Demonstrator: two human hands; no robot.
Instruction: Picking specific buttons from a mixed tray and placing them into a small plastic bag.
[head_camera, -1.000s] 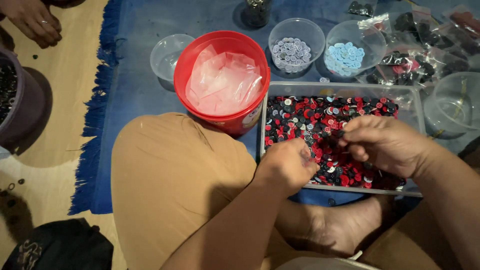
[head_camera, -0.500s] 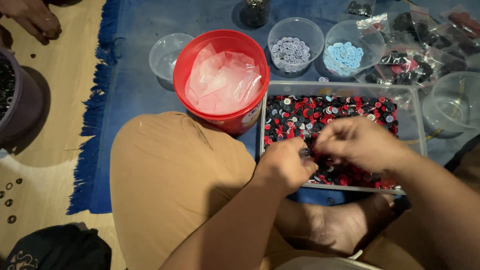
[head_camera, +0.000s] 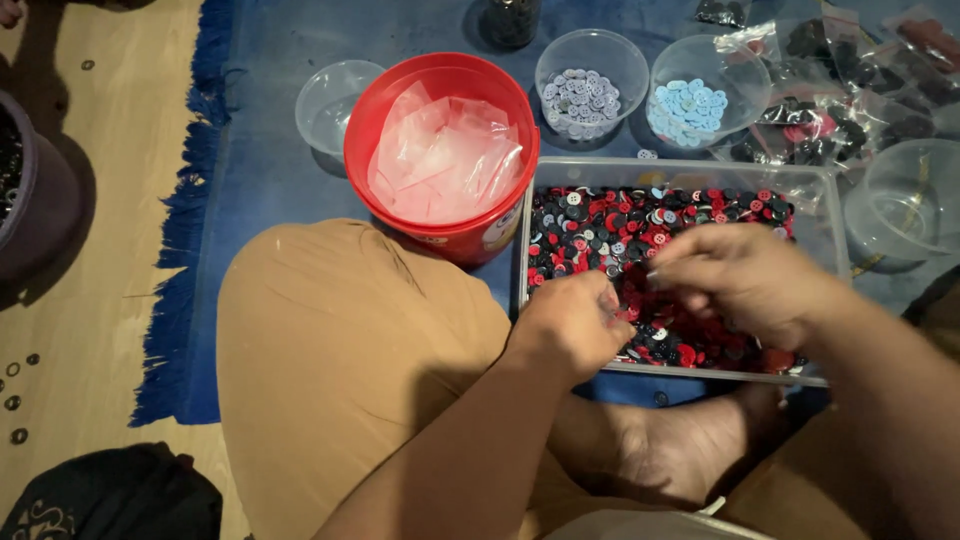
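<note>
A clear rectangular tray (head_camera: 830, 215) on the blue rug holds several mixed red, black, white and blue buttons (head_camera: 620, 230). My left hand (head_camera: 572, 322) rests curled at the tray's near left side, fingertips down among the buttons. My right hand (head_camera: 745, 278) hovers over the tray's middle with thumb and fingers pinched together; whether a button sits between them is hidden. The two hands' fingertips nearly meet.
A red bucket (head_camera: 440, 150) lined with a clear bag stands left of the tray. Behind are clear bowls: an empty one (head_camera: 335, 100), one of white buttons (head_camera: 590, 85), one of light blue buttons (head_camera: 700, 95). Bags of buttons (head_camera: 850, 100) lie far right. My knee (head_camera: 350, 340) fills the foreground.
My right hand has moved left across the tray toward my left hand and pinched its fingers. The left hand stays put. The other person's hand at top left has gone from view.
</note>
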